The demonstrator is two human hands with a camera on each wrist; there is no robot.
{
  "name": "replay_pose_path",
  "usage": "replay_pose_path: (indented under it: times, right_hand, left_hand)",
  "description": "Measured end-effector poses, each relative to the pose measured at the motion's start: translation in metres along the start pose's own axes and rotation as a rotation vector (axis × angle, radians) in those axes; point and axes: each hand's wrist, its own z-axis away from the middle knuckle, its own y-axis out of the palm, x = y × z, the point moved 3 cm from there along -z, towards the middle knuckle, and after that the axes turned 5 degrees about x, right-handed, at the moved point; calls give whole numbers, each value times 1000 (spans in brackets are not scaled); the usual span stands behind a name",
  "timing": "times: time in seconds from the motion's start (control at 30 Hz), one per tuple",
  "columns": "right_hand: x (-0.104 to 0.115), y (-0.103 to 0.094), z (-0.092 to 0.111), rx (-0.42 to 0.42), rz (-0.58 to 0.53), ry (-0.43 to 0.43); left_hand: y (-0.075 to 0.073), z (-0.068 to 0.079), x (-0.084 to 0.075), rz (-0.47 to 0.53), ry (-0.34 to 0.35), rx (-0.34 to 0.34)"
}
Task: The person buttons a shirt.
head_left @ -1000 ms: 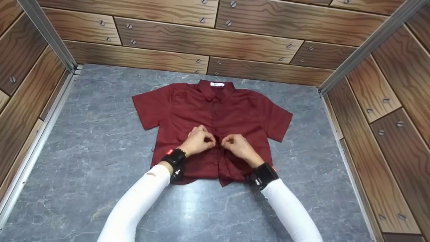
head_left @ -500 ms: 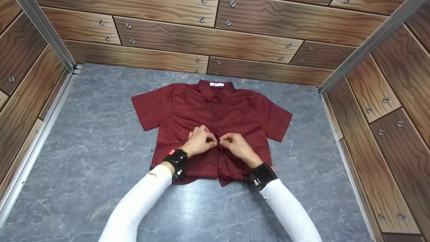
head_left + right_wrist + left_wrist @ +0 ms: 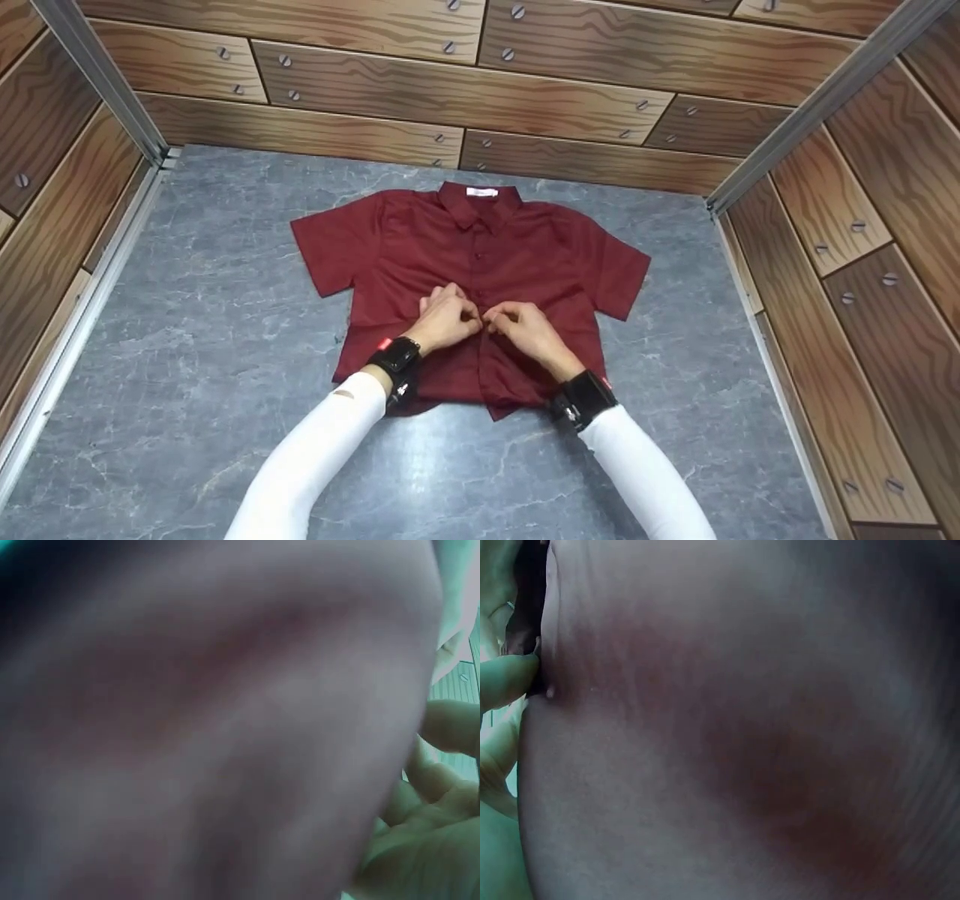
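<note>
A dark red short-sleeved shirt lies face up, its collar away from me and its front placket running down the middle. My left hand pinches the left side of the placket at mid-chest height. Opposite it, my right hand pinches the other edge, thumb against forefinger. The two sets of fingertips nearly meet over the button line. Up close in the left wrist view, fingertips grip the cloth edge beside a small button-like dot. Blurred shirt cloth fills most of the right wrist view, with fingers at its edge.
The shirt rests on a grey marbled surface. Wood-patterned panels rise at the back and both sides, with metal rails along the corners. A white label shows inside the collar.
My right hand has shifted slightly left, so the fingertips of both hands are closer together. The dark gap in the placket below them has narrowed.
</note>
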Motion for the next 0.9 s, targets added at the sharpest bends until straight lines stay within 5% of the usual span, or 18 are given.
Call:
replay_pose_path:
  times: [0.43, 0.9]
  right_hand:
    - [0, 6, 0, -29, 99, -68]
    - [-5, 5, -1, -19, 88, 24]
  left_hand:
    - [-1, 0, 5, 78, 16, 22]
    - [-3, -1, 10, 169, 14, 30]
